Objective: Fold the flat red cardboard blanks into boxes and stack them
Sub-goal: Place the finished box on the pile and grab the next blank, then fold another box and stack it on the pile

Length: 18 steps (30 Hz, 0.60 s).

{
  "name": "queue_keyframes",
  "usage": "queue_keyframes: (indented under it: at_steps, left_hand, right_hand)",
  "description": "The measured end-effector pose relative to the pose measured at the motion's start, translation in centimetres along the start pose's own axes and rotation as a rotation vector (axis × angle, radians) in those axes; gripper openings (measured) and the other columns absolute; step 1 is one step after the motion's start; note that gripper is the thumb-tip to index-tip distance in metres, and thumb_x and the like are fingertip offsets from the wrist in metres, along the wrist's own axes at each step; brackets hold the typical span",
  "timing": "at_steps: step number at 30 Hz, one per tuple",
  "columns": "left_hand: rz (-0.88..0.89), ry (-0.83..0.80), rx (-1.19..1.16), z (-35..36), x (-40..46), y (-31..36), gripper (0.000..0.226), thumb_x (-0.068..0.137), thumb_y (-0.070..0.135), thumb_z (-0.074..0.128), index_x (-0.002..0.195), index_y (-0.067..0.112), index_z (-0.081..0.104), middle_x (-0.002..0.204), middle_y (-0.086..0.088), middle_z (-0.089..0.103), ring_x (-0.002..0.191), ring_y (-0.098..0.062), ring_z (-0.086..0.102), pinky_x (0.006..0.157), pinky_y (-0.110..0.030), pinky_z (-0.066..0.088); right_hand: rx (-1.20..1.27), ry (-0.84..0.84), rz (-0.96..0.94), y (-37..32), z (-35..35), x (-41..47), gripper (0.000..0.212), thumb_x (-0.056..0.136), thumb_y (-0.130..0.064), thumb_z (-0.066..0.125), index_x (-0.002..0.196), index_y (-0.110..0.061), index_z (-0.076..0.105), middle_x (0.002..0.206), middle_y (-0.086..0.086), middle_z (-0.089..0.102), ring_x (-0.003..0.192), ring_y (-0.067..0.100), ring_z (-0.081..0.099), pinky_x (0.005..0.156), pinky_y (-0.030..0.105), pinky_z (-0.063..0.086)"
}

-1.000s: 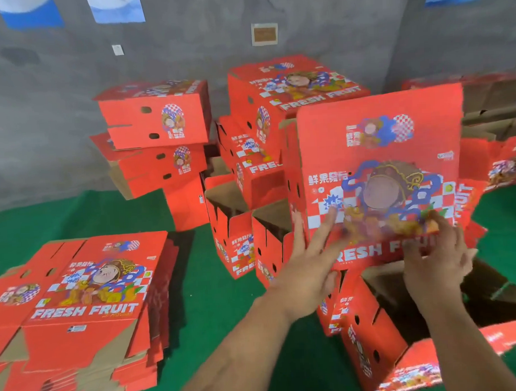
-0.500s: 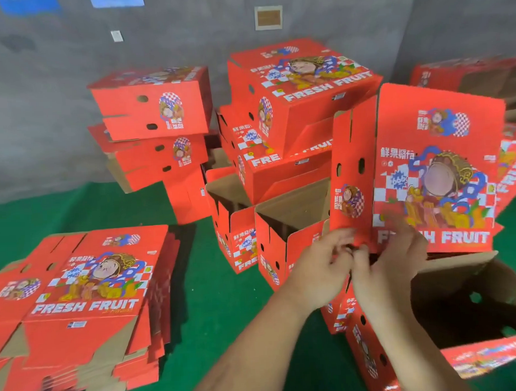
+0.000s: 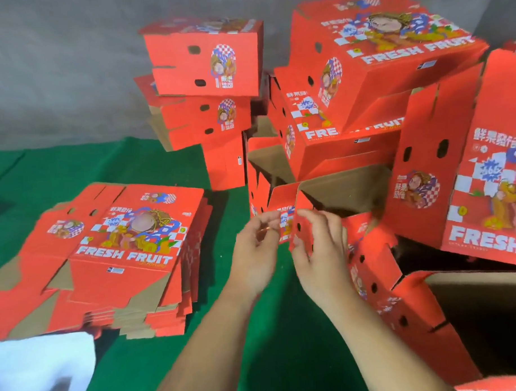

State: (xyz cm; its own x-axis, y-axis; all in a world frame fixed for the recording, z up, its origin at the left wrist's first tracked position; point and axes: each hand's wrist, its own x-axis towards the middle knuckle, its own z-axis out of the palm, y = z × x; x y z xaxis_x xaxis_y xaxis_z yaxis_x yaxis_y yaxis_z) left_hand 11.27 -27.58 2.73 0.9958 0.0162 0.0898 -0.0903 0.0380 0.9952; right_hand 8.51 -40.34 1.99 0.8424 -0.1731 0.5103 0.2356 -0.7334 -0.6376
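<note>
And the hands have dropped away from the tall printed panel they were working a second ago: that panel point(image 3: 469, 170) now stands up at the right, lid-like, above the open box point(image 3: 465, 311) in the near right corner, with nobody touching it. Both hands have come in low and to the left, meeting at a small red flap point(image 3: 295, 220) on the corner of another open box point(image 3: 332, 192) just behind. The left hand point(image 3: 255, 251) has its fingers curled loosely with the tips up by the flap's left edge; whether it truly pinches the card cannot be told through the blur. The right hand point(image 3: 320, 251) wraps the flap's right side, thumb in front and fingers behind, gripping it. That reads as a shift from raising the big panel to tucking a side tab, so one box is near finished rather than stacked. The pile of flat blanks point(image 3: 112, 259) waits on the green surface point(image 3: 268, 356) at the left, many deep, and the folded boxes point(image 3: 206, 83) already tower at the back in two leaning stacks, the right one point(image 3: 372, 65) tilted. Plenty of work is left, and the likely next call is pressing this tab home.
</note>
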Motion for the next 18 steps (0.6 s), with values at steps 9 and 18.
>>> queue_keyframes:
  at_steps: [9, 18]
  left_hand:
    - [-0.516, 0.173, 1.25, -20.8, -1.9, -10.2, 0.057, 0.098, 0.051, 0.043, 0.152, 0.031, 0.04, 0.167, -0.002, 0.029, 0.147, -0.037, 0.032, 0.119, -0.049, 0.032]
    - [-0.009, 0.38, 1.425, -18.8, -5.9, -11.4, 0.017, 0.087, 0.04, 0.07, 0.103, 0.036, 0.068, 0.129, 0.019, 0.067, 0.092, -0.03, 0.056, 0.081, -0.042, 0.04]
  right_hand:
    - [0.327, -0.65, 0.269, -4.0, 9.4, -1.4, 0.062, 0.097, -0.01, 0.062, 0.149, -0.033, 0.037, 0.131, -0.001, 0.048, 0.088, 0.008, 0.056, 0.071, 0.014, 0.045]
    - [0.391, -0.868, 0.655, -3.9, 12.5, -3.3, 0.049, 0.101, -0.029, 0.06, 0.146, -0.03, 0.043, 0.122, -0.005, 0.06, 0.09, 0.014, 0.068, 0.078, 0.025, 0.052]
